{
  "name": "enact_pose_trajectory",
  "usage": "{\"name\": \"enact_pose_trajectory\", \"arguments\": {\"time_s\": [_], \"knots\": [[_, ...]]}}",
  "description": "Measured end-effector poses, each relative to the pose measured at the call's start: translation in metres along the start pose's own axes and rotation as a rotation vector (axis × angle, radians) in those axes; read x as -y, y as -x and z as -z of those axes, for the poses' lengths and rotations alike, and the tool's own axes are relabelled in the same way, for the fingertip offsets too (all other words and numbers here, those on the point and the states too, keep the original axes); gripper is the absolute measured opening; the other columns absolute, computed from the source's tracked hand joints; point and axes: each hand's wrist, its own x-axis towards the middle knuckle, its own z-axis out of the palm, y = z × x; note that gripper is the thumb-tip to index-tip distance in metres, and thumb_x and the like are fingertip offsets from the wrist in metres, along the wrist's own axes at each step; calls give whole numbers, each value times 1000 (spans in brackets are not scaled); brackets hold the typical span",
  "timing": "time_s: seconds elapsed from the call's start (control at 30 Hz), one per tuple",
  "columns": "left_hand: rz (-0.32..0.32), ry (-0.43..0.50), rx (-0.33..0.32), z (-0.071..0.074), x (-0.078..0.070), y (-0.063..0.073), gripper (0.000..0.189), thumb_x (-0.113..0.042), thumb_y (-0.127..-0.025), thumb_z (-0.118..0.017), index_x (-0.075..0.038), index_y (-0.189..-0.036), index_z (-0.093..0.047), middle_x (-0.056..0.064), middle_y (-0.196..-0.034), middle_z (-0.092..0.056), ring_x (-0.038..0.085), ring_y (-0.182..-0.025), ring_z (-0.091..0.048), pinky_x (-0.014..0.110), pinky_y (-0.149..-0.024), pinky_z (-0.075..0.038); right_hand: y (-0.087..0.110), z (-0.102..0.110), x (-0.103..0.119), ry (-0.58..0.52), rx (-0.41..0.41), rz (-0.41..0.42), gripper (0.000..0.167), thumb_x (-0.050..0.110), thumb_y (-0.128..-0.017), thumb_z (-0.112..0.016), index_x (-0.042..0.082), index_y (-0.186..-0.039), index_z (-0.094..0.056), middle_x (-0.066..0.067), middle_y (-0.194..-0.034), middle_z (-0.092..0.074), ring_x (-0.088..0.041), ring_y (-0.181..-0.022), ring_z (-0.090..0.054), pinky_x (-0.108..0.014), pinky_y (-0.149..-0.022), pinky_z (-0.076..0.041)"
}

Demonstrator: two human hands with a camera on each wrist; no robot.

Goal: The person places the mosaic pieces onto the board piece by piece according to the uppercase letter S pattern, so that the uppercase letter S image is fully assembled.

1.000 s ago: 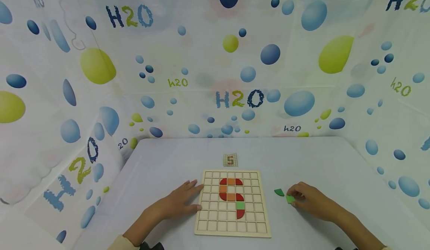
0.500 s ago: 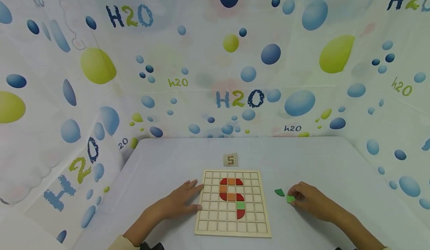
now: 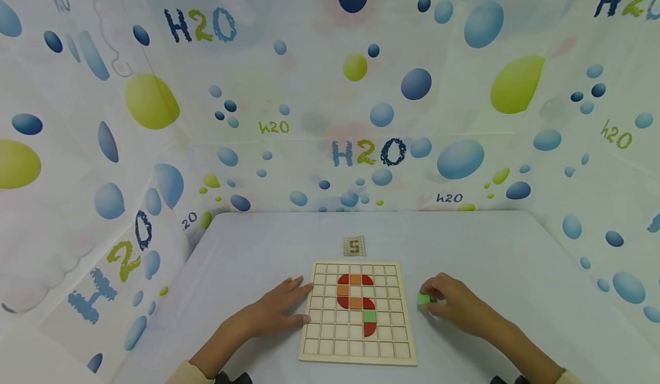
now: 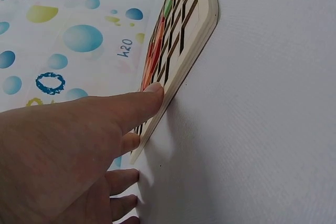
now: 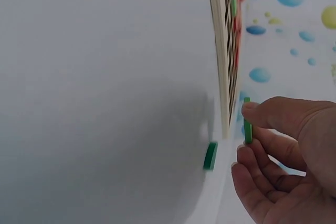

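A wooden grid board (image 3: 319,347) lies on the white table, with red rounded tiles, orange square tiles (image 3: 356,303) and one light green tile (image 3: 369,316) set in its cells in an S shape. My left hand (image 3: 273,310) rests at the board's left edge, thumb and fingertips touching the frame, fingers extended. Just right of the board, my right hand (image 3: 456,304) pinches a light green square tile (image 5: 248,121) between thumb and fingers, held on edge above the table. A dark green curved tile (image 5: 210,156) lies on the table below it, mostly hidden in the head view.
Behind the board lies a small card (image 3: 354,246) with a grid and a brown S on it. A white cloth printed with blue and yellow-green drops and H2O lettering hangs behind the table (image 3: 268,235) and along its sides.
My right hand has moved left toward the board with the light green tile, over the dark green tile. My left hand and the board have stayed put.
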Motion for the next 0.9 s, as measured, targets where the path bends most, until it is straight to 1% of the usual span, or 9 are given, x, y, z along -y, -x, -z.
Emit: {"name": "enact_pose_trajectory", "arguments": {"time_s": [0.1,0.23,0.5,0.6,0.67,0.77,0.9], "knots": [[0,2,2,0,0,0,75,-51,-99,-70,-20,-163,-43,19,-171,-31,47,-159,-22,70,-122,-27,-8,-9,13,16,-3,-14,23,12,-91,-81,14,-111,-71,6,-101,-61,-12,-95,-58,-28,-85,-57],[1,6,6,0,0,-1,75,-51,-99,-70,-20,-162,-44,19,-171,-31,47,-159,-22,70,-122,-28,-18,-23,29,19,18,-3,22,14,-91,-81,16,-110,-70,8,-99,-59,-11,-94,-56,-26,-84,-56],[12,8,9,0,1,-2,76,-52,-99,-70,-21,-163,-43,18,-172,-30,46,-160,-22,70,-122,-27,-30,-45,58,-22,94,123,21,17,-93,-80,12,-111,-70,5,-101,-58,-13,-92,-54,-24,-78,-52],[12,6,11,0,2,-3,76,-52,-99,-70,-21,-163,-43,18,-172,-30,47,-160,-21,70,-123,-27,-34,-53,68,-32,115,160,21,17,-94,-80,12,-112,-70,6,-102,-58,-11,-92,-55,-23,-79,-54],[9,3,8,0,2,-3,76,-53,-99,-70,-20,-163,-43,19,-171,-31,47,-159,-22,70,-123,-27,-37,-58,76,-42,134,172,20,17,-94,-80,14,-110,-69,8,-103,-59,-10,-93,-55,-24,-81,-55],[7,4,4,0,3,-3,77,-53,-99,-70,-20,-163,-43,19,-171,-31,47,-159,-22,70,-123,-27,-40,-65,85,-25,161,207,20,16,-94,-80,17,-109,-67,10,-102,-59,-7,-94,-55,-24,-83,-55],[3,5,2,0,4,-3,77,-53,-99,-70,-20,-163,-43,19,-171,-31,47,-159,-22,70,-122,-27,-41,-73,91,17,189,257,16,17,-94,-79,22,-102,-66,12,-97,-56,-4,-89,-51,-21,-78,-51]]}}
